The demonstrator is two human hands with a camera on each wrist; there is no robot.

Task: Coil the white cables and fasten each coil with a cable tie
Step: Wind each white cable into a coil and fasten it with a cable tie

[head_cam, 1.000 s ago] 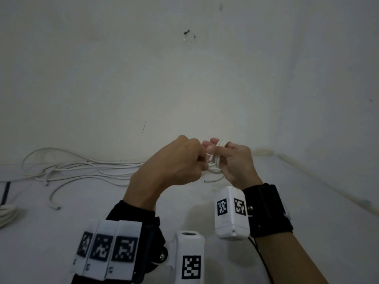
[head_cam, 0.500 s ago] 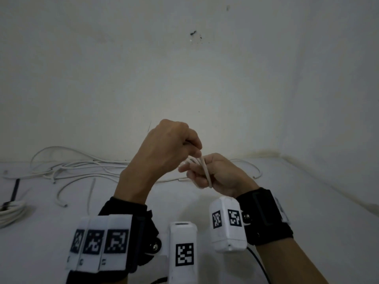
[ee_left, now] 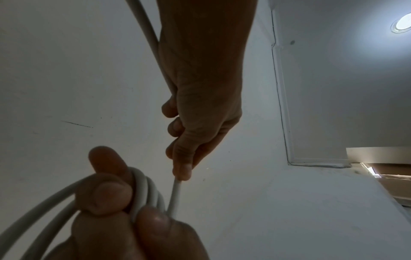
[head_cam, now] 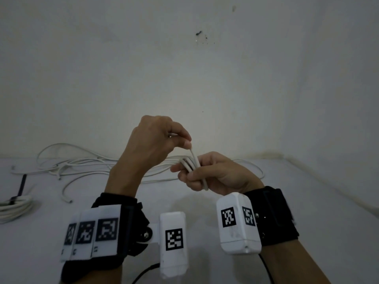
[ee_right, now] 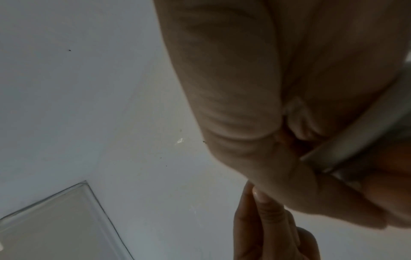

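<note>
While my right hand (head_cam: pixel 217 173) is keeping a few turns of white cable (head_cam: pixel 189 163) wrapped around its curled fingers (head_cam: pixel 184 177), I am pinching the running length of that same cable with my left hand (head_cam: pixel 155 144), just above the coil, both raised over the middle of the tabletop (head_cam: pixel 307 201). From the left wrist view the cable looks round, smooth and springy: the turns are lying side by side and seem ready to fan open if the grip slackens. I am judging it light but fairly stiff, so each new turn needs holding close to the bundle, where the strands cross. More loose cable (head_cam: pixel 86 162) is trailing along the far edge of the tabletop, and a finished bundle (head_cam: pixel 14 208) with a dark tie (head_cam: pixel 21 185) is sitting at the left edge.
</note>
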